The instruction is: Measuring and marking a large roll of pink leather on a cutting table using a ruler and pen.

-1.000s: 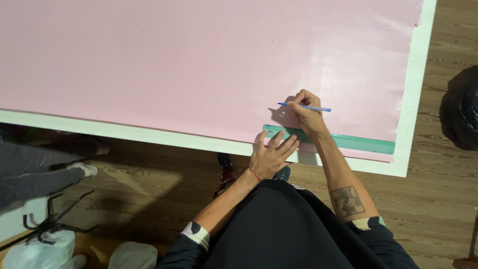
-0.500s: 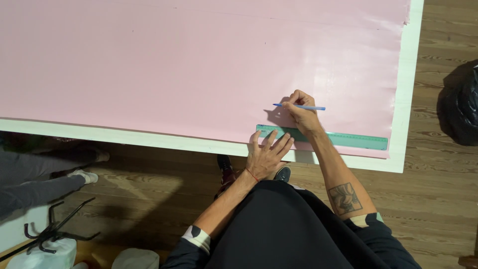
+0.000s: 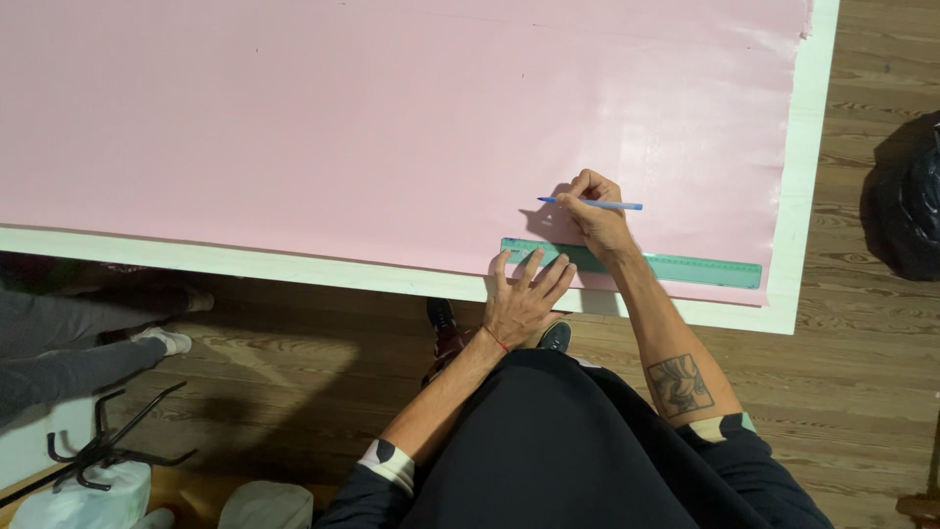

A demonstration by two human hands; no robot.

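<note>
Left hand (image 3: pixel 521 299) spread flat, fingers pressing green ruler (image 3: pixel 676 266) onto pink sheet (image 3: pixel 343 127) — right hand (image 3: pixel 594 217) pinching blue pen (image 3: pixel 592 204) just above, near table (image 3: pixel 803 196) edge.

A pink sheet (image 3: pixel 392 127) covers a white table (image 3: pixel 808 196), and on the sheet's near edge lies a translucent green ruler (image 3: pixel 685 267). Above the ruler is a blue pen (image 3: pixel 602 205). Around the table runs brown wood-grain floor (image 3: pixel 862 392), with a black bag (image 3: pixel 906 201) to the table's right.
</note>
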